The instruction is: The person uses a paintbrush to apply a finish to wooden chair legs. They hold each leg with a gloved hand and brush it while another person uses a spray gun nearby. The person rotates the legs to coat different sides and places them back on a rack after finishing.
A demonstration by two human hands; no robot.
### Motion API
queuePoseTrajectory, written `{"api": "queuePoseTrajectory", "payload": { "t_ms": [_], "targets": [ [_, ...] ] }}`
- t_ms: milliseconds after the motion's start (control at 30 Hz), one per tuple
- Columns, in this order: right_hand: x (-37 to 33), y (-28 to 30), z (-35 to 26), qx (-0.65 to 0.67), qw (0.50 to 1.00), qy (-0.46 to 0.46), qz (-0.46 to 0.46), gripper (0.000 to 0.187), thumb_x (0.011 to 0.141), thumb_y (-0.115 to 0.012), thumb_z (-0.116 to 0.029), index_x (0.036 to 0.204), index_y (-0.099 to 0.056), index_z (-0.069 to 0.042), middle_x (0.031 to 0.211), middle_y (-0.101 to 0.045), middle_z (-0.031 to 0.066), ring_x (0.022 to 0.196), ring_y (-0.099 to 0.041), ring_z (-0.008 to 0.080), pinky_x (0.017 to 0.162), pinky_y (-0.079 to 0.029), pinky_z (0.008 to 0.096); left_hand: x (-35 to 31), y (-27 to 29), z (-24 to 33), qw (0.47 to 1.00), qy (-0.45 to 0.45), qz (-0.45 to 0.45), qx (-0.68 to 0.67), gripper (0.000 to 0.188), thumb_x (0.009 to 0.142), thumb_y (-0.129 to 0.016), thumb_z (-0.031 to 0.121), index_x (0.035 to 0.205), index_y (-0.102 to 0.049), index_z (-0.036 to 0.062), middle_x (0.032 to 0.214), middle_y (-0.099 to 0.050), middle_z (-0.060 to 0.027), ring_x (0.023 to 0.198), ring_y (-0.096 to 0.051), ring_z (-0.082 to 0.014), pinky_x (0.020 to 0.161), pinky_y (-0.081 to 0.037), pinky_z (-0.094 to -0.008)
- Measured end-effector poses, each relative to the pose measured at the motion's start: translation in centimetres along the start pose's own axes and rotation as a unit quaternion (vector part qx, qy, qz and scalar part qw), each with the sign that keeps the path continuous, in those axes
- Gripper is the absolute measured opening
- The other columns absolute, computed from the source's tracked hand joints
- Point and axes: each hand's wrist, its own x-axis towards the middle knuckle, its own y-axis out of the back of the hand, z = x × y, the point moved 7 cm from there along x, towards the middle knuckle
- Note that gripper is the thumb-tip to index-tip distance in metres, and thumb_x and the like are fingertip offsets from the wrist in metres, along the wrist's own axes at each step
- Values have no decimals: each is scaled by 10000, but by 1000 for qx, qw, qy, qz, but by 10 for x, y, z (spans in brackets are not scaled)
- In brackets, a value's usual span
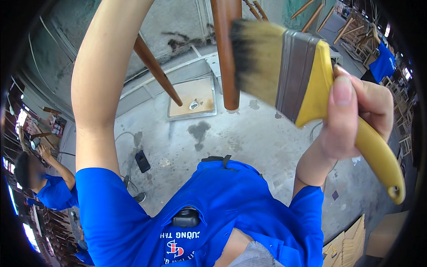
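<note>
My right hand (356, 107) grips a wide flat paintbrush (307, 75) by its yellow handle, thumb and fingers closed round it. Its pale bristles have dark tips, which point left and overlap the side of a brown tapered wooden leg (226, 58). Whether they press on the wood or pass just in front of it, I cannot tell. A second brown leg (158, 69) slants down on the left, close to my left forearm. That arm reaches up past the top edge, so my left hand lies outside the picture. What the legs join to is also cut off.
A light board (180, 91) with a white scrap lies on the stained concrete floor (240, 142). A black phone-like object (142, 161) rests near a cable. Co-workers in blue stand at left (55, 191) and far right (382, 62), among wooden frames. Cardboard (387, 233) is at lower right.
</note>
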Motion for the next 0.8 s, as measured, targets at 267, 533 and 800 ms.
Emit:
{"api": "queuePoseTrajectory", "payload": {
  "t_ms": [267,533,800],
  "targets": [
    [-41,-18,-56,79,961,250,-91,211,843,-731,9,1025,-638,62,607,-578,94,466,-485,201,553,-544,435,-8,-5,8,1000,1,4,0,846,908,-660,745,1305,-565,3,852,-673,-61,576,-605,-104,519,-521,-244],
    [-50,-24,-70,98,948,292,-74,163,846,-760,26,956,-643,49,597,-464,-3,442,-394,132,434,-327,316,-13,-9,20,1000,8,6,15,825,912,-664,738,1281,-572,6,835,-664,-52,572,-600,-98,516,-518,-240],
    [-17,-27,-62,-68,978,143,-133,116,852,-760,28,880,-654,-12,740,-658,84,625,-616,158,633,-522,300,-18,-12,23,1000,11,13,17,803,915,-667,731,1257,-580,10,819,-655,-42,568,-596,-92,514,-515,-235]
  ]
}}
